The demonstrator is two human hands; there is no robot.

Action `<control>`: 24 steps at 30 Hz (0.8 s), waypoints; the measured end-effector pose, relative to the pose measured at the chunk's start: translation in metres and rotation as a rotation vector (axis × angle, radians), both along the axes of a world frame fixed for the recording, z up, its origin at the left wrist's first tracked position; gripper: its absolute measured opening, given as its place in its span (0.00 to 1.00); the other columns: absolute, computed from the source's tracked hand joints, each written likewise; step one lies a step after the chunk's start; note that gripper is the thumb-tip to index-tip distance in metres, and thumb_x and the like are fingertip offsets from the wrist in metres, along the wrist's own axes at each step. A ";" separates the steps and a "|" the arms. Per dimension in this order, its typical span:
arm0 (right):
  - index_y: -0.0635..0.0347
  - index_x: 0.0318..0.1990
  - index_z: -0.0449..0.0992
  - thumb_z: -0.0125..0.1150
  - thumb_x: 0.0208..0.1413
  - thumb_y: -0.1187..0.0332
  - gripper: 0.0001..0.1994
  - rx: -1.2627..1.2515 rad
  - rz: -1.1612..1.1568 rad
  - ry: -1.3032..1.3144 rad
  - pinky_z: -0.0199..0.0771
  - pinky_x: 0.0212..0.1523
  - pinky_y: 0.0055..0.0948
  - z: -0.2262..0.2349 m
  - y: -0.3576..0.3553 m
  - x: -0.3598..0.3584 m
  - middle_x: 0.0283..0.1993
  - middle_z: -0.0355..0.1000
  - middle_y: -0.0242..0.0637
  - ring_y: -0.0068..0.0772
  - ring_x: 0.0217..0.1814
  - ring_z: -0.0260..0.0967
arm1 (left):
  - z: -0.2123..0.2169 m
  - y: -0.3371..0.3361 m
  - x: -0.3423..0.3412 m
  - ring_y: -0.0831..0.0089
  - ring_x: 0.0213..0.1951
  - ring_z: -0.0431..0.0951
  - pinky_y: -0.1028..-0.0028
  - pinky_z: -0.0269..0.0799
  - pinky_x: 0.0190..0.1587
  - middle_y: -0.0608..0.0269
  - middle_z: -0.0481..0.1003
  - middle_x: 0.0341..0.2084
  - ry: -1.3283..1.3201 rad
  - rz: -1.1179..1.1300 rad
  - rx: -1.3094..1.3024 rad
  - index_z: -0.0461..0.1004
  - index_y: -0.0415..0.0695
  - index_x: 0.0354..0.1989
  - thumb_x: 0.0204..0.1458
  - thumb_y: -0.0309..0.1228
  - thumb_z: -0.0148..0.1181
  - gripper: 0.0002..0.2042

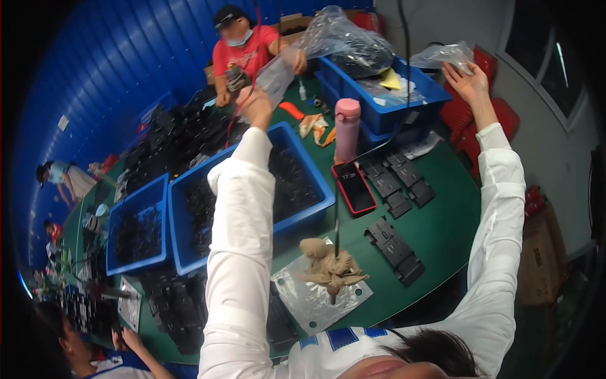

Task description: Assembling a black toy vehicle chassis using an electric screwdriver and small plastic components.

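Both my arms, in white sleeves, stretch forward over the green table. Beyond the large blue bin, my left hand (255, 106) is closed at the edge of a clear plastic bag (276, 79); its fingertips are partly hidden. A co-worker's hand is at the far end of that plastic. My right hand (468, 82) is raised at the right of the far blue crate (379, 104), its fingers bent against a piece of clear plastic film (445, 55). A bulky clear bag (353, 47) with dark contents lies on that crate. Whether the plastic pieces join cannot be seen.
A pink bottle (347, 129), red-edged phone (355, 189) and black plastic parts (394, 249) stand or lie on the table (341, 221). Brown gloves (331, 265) rest on clear plastic. Blue bins (252, 246) hold dark parts. Red chairs (499, 120) stand right; co-workers sit opposite and left.
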State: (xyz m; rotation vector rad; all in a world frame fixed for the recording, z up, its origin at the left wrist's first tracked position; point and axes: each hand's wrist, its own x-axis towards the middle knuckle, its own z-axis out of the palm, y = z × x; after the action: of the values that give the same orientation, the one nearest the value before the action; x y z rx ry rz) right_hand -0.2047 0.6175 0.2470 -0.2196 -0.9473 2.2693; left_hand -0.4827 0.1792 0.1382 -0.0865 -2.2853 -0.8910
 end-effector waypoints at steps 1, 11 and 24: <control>0.65 0.63 0.60 0.39 0.64 0.65 0.22 0.018 -0.013 0.006 0.60 0.68 0.57 -0.002 0.004 0.004 0.69 0.56 0.55 0.60 0.69 0.58 | 0.002 0.010 0.007 0.47 0.34 0.82 0.55 0.76 0.38 0.45 0.80 0.29 0.016 0.026 -0.001 0.83 0.40 0.32 0.51 0.36 0.62 0.11; 0.55 0.68 0.55 0.42 0.69 0.62 0.22 0.083 0.102 0.043 0.62 0.65 0.51 -0.020 -0.011 -0.036 0.72 0.52 0.52 0.62 0.67 0.62 | 0.005 0.022 0.024 0.58 0.43 0.83 0.66 0.75 0.50 0.50 0.82 0.37 -0.019 -0.395 0.033 0.82 0.40 0.42 0.50 0.40 0.64 0.17; 0.71 0.66 0.61 0.26 0.69 0.44 0.36 1.210 0.173 -0.710 0.48 0.72 0.37 -0.151 -0.014 -0.218 0.69 0.60 0.54 0.48 0.73 0.54 | 0.086 -0.037 0.146 0.51 0.38 0.79 0.61 0.75 0.42 0.50 0.76 0.41 0.013 -0.722 -0.384 0.76 0.40 0.45 0.51 0.30 0.65 0.14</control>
State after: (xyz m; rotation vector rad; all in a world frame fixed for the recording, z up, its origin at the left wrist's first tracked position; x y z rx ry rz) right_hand -0.4232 0.6033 0.0955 -0.3963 -2.5620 1.3439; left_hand -0.3370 0.1426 0.2245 -1.1338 -2.4029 -0.7534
